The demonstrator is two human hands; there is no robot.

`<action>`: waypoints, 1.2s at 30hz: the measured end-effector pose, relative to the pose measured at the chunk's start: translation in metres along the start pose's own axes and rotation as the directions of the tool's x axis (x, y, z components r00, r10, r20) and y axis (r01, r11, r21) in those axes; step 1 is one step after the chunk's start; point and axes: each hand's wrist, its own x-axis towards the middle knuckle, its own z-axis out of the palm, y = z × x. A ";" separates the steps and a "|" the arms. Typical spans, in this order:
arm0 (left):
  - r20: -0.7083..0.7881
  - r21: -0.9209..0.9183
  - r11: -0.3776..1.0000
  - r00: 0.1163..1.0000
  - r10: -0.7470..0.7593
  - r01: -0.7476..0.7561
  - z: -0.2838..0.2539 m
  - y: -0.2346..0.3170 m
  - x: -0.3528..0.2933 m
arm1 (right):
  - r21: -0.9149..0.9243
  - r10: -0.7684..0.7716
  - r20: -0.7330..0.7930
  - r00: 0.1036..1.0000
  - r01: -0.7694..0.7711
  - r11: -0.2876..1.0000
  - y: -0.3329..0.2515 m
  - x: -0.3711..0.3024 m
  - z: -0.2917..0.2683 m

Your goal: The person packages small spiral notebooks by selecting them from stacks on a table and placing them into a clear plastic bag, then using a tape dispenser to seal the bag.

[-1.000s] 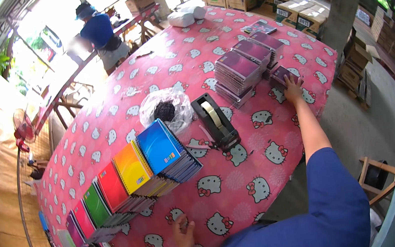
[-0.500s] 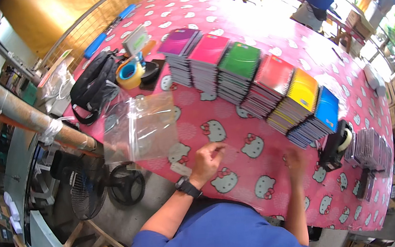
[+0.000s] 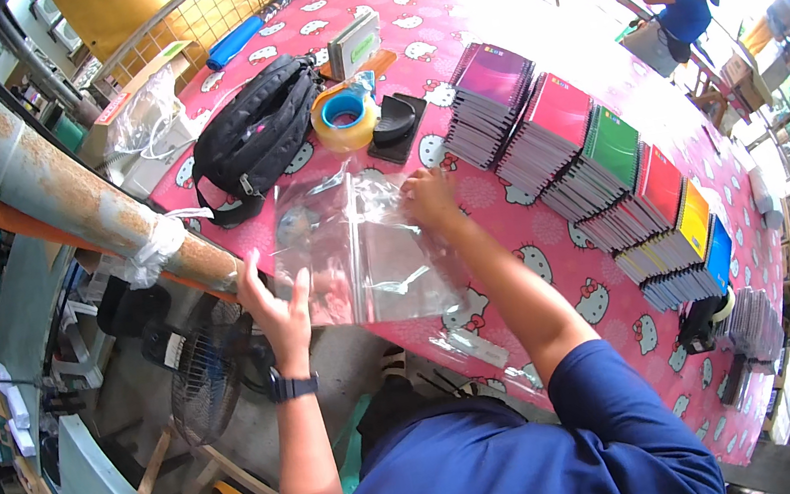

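Clear plastic bags (image 3: 398, 265) lie at the near left edge of the table, partly hanging over it. My right hand (image 3: 431, 199) reaches across to their right side, its bent fingers closed on the plastic edge. Beside the bags' left edge, my left hand (image 3: 279, 309) is raised with thumb and fingers apart, and a watch is on its wrist. To the right, stacks of spiral notebooks run in a slanting row: purple (image 3: 495, 71), pink (image 3: 557, 106), green (image 3: 611, 148), red (image 3: 659, 185), yellow (image 3: 694, 222) and blue (image 3: 718, 252).
Behind the bags sit a black bag (image 3: 257, 130), tape rolls (image 3: 344, 123) and a dark holder (image 3: 395, 124). A tape dispenser (image 3: 704, 325) and wrapped packs (image 3: 751, 323) stand at far right. A rusty pole (image 3: 73, 181) and a fan (image 3: 212, 379) flank the table's left side. Another person (image 3: 684, 4) sits far off.
My view has swung left. My right hand has moved from the table's right side onto the plastic bags, and my left hand has gone to their left edge.
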 end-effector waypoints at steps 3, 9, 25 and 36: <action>0.037 0.111 0.976 0.982 0.186 -0.189 0.019 -0.014 0.065 | 0.152 -0.231 0.099 0.968 0.214 0.965 -0.016 0.012 -0.031; 0.825 -0.343 0.890 0.549 0.133 0.301 0.128 0.023 0.063 | 0.365 0.209 -0.017 0.978 -0.189 0.912 0.025 -0.079 -0.183; 0.864 0.011 0.987 0.498 0.071 -0.160 0.216 0.164 -0.085 | -0.421 0.375 0.167 0.912 -0.278 0.863 0.158 -0.266 -0.241; 0.777 -0.109 0.716 0.391 0.494 -0.690 0.214 0.142 -0.126 | -0.358 0.303 0.362 0.881 -0.169 0.918 0.167 -0.297 -0.251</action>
